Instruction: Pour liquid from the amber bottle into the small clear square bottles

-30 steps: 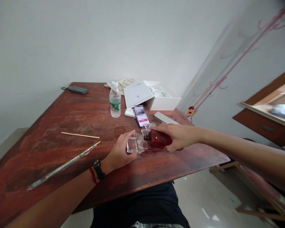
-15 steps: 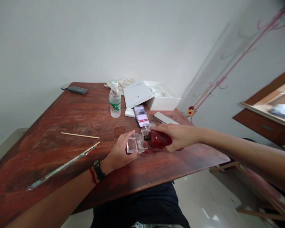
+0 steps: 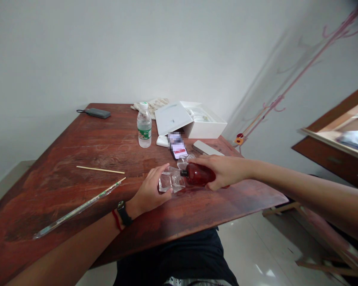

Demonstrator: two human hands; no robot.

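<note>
My left hand (image 3: 153, 186) is wrapped around a clear, square-sided plastic cup (image 3: 170, 180) near the front of the table. From the right, my right hand (image 3: 220, 171) grips a dark red bottle (image 3: 199, 174) that is tipped on its side. The bottle's black neck (image 3: 184, 173) points left and meets the rim of the clear cup. Just behind the bottle is a second clear plastic piece (image 3: 185, 161), partly hidden by it. I cannot tell whether any liquid is flowing.
Behind my hands lie a phone (image 3: 179, 151), a white box (image 3: 207, 129) with its lid, and a grey case (image 3: 207, 148). A water bottle (image 3: 144, 129) stands further left. Chopsticks, one loose (image 3: 100, 170) and some in a wrapper (image 3: 77, 209), lie left. A dark power bank (image 3: 97, 113) sits at the back.
Almost nothing differs. Both hands keep their hold on the clear cup and the red bottle, and the view has shifted very slightly.
</note>
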